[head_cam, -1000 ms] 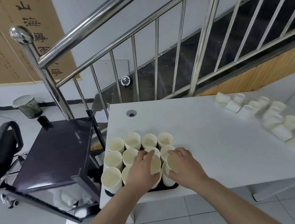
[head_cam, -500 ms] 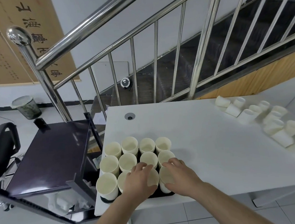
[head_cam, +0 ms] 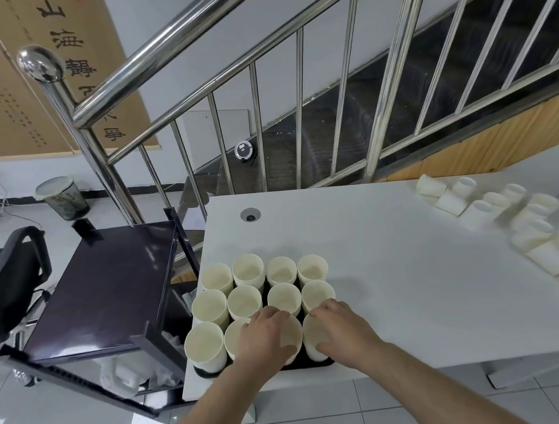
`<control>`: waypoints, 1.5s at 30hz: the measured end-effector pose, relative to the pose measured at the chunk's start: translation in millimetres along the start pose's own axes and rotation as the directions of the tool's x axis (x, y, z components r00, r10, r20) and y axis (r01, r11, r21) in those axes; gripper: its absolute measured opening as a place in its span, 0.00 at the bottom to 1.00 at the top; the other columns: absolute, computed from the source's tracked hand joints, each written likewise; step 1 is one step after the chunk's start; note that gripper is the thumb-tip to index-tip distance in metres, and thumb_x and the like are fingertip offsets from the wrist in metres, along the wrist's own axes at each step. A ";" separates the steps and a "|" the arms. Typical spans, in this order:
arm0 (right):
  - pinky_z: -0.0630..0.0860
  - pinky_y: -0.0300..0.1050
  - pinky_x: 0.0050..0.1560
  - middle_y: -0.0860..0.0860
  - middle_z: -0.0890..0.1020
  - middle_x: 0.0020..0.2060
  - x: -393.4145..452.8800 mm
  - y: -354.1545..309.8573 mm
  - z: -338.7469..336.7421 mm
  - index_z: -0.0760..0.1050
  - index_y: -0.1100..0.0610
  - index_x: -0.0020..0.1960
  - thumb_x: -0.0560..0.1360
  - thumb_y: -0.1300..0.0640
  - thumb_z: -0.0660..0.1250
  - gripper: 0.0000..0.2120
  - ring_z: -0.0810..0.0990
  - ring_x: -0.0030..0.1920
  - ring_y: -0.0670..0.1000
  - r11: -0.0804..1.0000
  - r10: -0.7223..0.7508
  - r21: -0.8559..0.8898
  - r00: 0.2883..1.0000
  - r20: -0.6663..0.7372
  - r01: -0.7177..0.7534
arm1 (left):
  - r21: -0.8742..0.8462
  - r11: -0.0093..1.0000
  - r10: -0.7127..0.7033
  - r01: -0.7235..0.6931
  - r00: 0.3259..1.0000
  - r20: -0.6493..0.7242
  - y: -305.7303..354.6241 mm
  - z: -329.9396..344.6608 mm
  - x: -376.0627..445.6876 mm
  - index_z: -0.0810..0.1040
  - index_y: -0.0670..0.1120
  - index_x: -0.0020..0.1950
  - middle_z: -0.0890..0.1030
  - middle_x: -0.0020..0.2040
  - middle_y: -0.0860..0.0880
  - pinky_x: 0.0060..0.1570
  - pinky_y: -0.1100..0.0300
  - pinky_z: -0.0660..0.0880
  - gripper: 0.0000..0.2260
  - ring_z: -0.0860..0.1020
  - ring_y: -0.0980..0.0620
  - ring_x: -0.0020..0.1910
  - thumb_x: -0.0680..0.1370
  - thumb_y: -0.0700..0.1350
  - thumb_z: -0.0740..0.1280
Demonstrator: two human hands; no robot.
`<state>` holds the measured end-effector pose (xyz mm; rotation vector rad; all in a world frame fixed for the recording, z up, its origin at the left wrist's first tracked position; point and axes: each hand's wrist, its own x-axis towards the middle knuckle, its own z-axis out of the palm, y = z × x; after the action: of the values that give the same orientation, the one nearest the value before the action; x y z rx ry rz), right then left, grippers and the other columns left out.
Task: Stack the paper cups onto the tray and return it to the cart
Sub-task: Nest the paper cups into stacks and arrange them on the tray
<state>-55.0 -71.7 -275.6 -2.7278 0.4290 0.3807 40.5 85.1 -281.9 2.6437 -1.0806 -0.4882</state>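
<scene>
Gripping front-row paper cups (head_cam: 248, 274): left hand (head_cam: 268, 338) and right hand (head_cam: 342, 329), on tray (head_cam: 317, 363).

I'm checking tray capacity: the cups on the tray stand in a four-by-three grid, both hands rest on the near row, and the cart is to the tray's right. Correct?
Not quite. In the head view the cart stands to the left of the tray, not its right. The rest holds: the cups form a four-by-three grid, and the left hand and right hand rest on the near row.

head view, looking down, near table (head_cam: 409, 268)
</scene>
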 end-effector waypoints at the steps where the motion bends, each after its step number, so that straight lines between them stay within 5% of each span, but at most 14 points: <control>1: 0.75 0.49 0.55 0.48 0.67 0.65 -0.4 -0.1 0.1 0.64 0.51 0.71 0.74 0.54 0.67 0.27 0.66 0.65 0.53 1.000 -0.006 -0.006 1.000 -0.002 0.006 | 0.003 1.000 -0.002 0.002 1.000 -0.002 0.5 0.0 -0.3 0.66 0.54 0.70 0.67 0.69 0.55 0.58 0.56 0.69 0.27 0.68 0.51 0.66 0.73 0.53 0.69; 12: 0.74 0.45 0.56 0.47 0.62 0.69 -39.5 42.4 -27.4 0.62 0.51 0.73 0.75 0.52 0.66 0.28 0.62 0.69 0.50 0.998 -0.035 0.037 0.992 -0.123 0.040 | -0.016 0.999 0.039 -0.041 0.996 -0.086 59.1 -1.2 0.0 0.62 0.56 0.73 0.63 0.72 0.56 0.66 0.57 0.63 0.27 0.63 0.53 0.71 0.76 0.56 0.64; 28: 0.72 0.42 0.62 0.46 0.60 0.72 -156.2 262.6 -82.2 0.57 0.50 0.76 0.79 0.50 0.63 0.29 0.62 0.70 0.48 0.980 0.198 0.078 0.951 -0.237 -0.184 | -0.065 0.967 0.244 -0.247 0.968 -0.051 281.6 61.9 44.6 0.64 0.57 0.73 0.63 0.71 0.57 0.67 0.60 0.63 0.24 0.64 0.56 0.70 0.77 0.56 0.62; 45: 0.74 0.42 0.60 0.45 0.61 0.71 -61.1 404.5 -138.7 0.59 0.50 0.76 0.78 0.49 0.63 0.28 0.64 0.69 0.47 0.963 0.268 0.060 0.948 -0.172 -0.262 | -0.168 0.960 0.221 -0.224 0.975 -0.039 357.2 70.1 212.8 0.65 0.54 0.72 0.66 0.70 0.56 0.66 0.58 0.65 0.24 0.67 0.55 0.68 0.77 0.54 0.64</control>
<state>-219.8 -470.4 -252.3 -2.6828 0.8489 0.1922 -69.4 -321.8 -268.3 2.3394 -1.2512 -0.4827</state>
